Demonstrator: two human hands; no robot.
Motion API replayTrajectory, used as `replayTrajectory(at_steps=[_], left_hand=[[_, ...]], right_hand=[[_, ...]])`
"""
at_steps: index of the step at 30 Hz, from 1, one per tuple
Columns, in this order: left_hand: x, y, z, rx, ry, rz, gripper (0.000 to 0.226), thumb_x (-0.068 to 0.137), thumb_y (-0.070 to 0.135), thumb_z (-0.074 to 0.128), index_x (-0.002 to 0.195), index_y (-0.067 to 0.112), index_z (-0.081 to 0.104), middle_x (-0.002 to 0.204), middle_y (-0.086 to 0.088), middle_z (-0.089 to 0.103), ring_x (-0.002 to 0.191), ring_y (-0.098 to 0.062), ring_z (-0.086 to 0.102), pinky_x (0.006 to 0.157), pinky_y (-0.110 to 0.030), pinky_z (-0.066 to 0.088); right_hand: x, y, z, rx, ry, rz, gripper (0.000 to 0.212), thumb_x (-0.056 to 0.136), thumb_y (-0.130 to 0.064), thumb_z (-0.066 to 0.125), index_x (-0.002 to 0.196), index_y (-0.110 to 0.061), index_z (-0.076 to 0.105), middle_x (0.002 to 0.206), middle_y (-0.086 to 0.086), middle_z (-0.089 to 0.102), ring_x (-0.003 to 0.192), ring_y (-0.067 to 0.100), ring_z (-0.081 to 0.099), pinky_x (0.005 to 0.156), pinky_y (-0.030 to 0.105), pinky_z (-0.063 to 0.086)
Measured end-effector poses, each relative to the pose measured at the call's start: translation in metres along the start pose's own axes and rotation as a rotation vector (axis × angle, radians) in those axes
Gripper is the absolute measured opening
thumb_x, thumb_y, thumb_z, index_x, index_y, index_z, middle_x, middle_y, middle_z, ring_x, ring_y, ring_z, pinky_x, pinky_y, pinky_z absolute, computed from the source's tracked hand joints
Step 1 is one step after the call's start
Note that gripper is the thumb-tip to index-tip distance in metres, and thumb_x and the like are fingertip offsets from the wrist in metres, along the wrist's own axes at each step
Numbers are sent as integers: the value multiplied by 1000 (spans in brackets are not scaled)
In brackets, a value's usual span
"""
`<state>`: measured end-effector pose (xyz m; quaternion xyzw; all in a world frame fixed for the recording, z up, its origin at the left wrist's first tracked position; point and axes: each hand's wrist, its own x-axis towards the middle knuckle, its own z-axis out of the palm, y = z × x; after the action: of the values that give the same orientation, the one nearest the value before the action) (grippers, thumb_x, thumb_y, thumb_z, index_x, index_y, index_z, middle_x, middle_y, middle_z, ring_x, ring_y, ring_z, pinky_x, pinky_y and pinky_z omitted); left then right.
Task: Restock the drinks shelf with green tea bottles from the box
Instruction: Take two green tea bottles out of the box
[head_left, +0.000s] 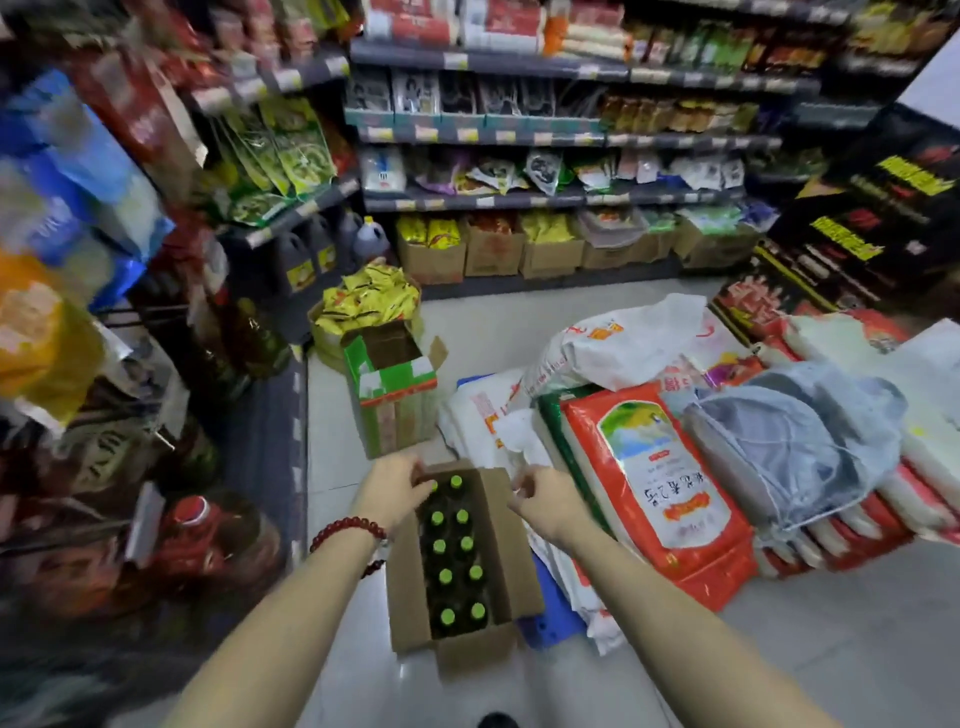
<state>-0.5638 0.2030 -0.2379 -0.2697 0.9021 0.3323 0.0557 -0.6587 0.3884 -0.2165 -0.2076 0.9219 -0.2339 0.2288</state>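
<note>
Both bare forearms reach forward and down, the left hand (397, 486), a red bead bracelet (347, 530) on its wrist, with fingers curled downward, the right hand (540, 499) loosely curled.

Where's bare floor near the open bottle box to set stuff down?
Bare floor right of the open box, below the rice sacks. A narrower strip lies between the left shelving and the green carton. Crowded: sacks press against the box's right side.

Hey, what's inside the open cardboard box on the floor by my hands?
The box holds two rows of dark bottles with green caps, ten caps showing. The left hand covers the far-left corner, so anything beneath it, and the bottles' labels, stay hidden.
</note>
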Motion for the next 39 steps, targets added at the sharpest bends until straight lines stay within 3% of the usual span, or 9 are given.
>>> replayTrajectory(at_steps=[8, 10, 13, 18, 23, 26, 29, 35, 39], left_hand=[[75, -97, 146, -2, -43, -41, 26, 90, 27, 59, 112, 13, 62, 111, -7, 63, 103, -20, 59, 89, -30, 49], [97, -123, 183, -27, -27, -54, 26, 90, 26, 59, 113, 14, 62, 112, -7, 64, 103, -20, 59, 92, -33, 50], [128, -159, 239, -101, 22, -75, 24, 89, 24, 62, 110, 12, 63, 110, -8, 64, 101, -20, 61, 91, -34, 52], [181, -205, 318, -208, 88, -57, 26, 86, 21, 66, 110, 12, 65, 110, -7, 67, 101, -21, 62, 93, -37, 51], [222, -230, 379, -285, 123, -37, 27, 84, 18, 69, 109, 10, 64, 107, -9, 68, 99, -24, 63, 89, -34, 50], [240, -235, 401, -258, 173, -18, 34, 82, 22, 70, 115, 15, 63, 113, -6, 64, 102, -22, 62, 89, -29, 47], [248, -240, 417, -283, 209, -44, 37, 82, 22, 71, 117, 17, 62, 117, -5, 63, 109, -22, 59, 92, -30, 45], [258, -252, 436, -298, 222, -141, 41, 82, 7, 68, 122, 16, 60, 122, -7, 63, 116, -24, 57, 96, -31, 45], [268, -250, 444, -355, 286, -185, 40, 86, 4, 64, 124, 15, 59, 124, -7, 63, 118, -24, 56, 97, -29, 43]], right_hand=[[114, 102, 137, 57, -51, 16, 17, 85, -16, 63, 100, -8, 66, 83, -1, 55, 81, 14, 51, 58, 17, 31], [140, 129, 180, 89, -29, 15, 17, 85, -17, 66, 100, -10, 66, 78, -5, 56, 81, 14, 52, 67, 19, 35], [174, 168, 241, 138, -34, 9, 13, 85, -18, 67, 98, -13, 66, 66, -11, 52, 77, 13, 54, 65, 20, 38], [233, 222, 313, 150, 7, -32, 16, 86, -18, 66, 101, -13, 67, 80, -4, 60, 81, 12, 56, 73, 20, 38], [273, 251, 362, 212, 94, -47, 19, 83, -15, 70, 100, -8, 69, 90, 8, 70, 80, 13, 56, 69, 18, 36], [288, 261, 383, 217, 117, -79, 21, 81, -19, 72, 100, -11, 68, 89, 5, 69, 79, 13, 57, 69, 20, 39], [298, 267, 397, 234, 139, -102, 24, 78, -19, 75, 101, -14, 68, 91, 5, 67, 82, 18, 60, 80, 28, 48], [311, 279, 410, 298, 155, -96, 39, 69, -14, 83, 104, -17, 67, 94, 1, 63, 79, 9, 55, 75, 18, 42], [319, 288, 420, 348, 171, -53, 35, 70, -11, 83, 101, -15, 69, 95, 0, 67, 85, 11, 59, 79, 21, 49]])
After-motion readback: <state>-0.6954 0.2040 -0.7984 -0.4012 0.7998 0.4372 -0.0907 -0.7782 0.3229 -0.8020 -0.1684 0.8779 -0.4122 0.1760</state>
